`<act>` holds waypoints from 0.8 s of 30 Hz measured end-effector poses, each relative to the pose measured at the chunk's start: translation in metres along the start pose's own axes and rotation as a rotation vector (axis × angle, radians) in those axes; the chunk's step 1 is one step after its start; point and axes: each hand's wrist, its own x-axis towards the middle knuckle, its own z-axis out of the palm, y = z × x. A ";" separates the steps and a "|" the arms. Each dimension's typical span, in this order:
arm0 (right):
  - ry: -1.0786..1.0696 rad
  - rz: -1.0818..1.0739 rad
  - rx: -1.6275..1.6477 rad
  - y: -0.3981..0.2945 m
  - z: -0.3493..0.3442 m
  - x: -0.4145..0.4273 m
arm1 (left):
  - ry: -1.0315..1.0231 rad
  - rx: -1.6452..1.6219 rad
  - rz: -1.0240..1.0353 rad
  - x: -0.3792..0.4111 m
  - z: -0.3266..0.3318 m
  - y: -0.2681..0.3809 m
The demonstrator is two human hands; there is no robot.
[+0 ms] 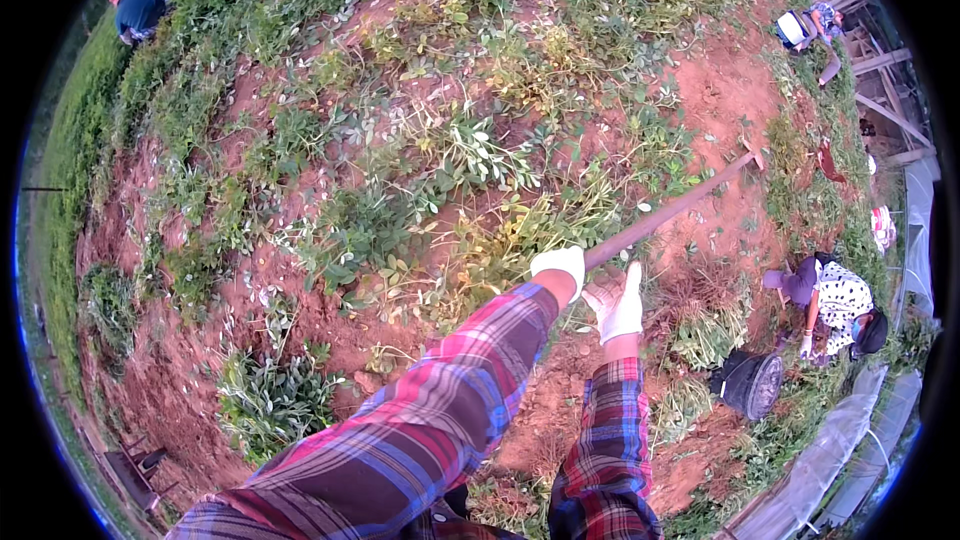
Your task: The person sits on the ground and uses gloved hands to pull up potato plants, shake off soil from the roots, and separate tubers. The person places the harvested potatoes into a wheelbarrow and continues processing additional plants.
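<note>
My left hand (pixel 559 268), in a white glove, grips the wooden handle of a hoe (pixel 651 223). The handle slants up to the right, and its narrow head (pixel 754 154) is over bare reddish soil. Just below the handle is my right hand (pixel 617 304), gloved too, with its fingers apart and the soiled palm side partly showing. It does not close around the handle. Leafy plants with green and yellowing leaves (pixel 525 229) lie close beyond my left hand.
At right, a person in a spotted top (pixel 844 304) bends near a black bucket (pixel 750 384). Another person (pixel 817 26) is at upper right, and one (pixel 141 9) stoops at upper left. Plastic sheeting (pixel 817 450) edges the lower right. Pulled plants (pixel 277 401) lie lower left.
</note>
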 end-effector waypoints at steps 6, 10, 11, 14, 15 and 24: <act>0.144 0.194 0.119 0.095 -0.026 -0.014 | -0.204 0.107 -0.165 -0.207 0.039 -0.126; 0.138 0.178 0.189 0.108 -0.009 -0.019 | -0.259 0.152 -0.234 -0.378 0.012 -0.159; 0.128 0.155 0.193 0.112 -0.009 -0.011 | -0.275 0.203 -0.299 -0.416 0.012 -0.167; 0.278 0.217 0.205 0.139 -0.033 0.007 | -0.350 0.228 -0.356 -0.523 0.002 -0.195; 0.341 0.185 0.161 0.147 -0.041 0.012 | -0.304 0.270 -0.356 -0.551 0.005 -0.204; 0.188 0.480 0.287 0.271 0.013 -0.101 | 0.167 0.446 -0.456 -0.714 0.068 -0.343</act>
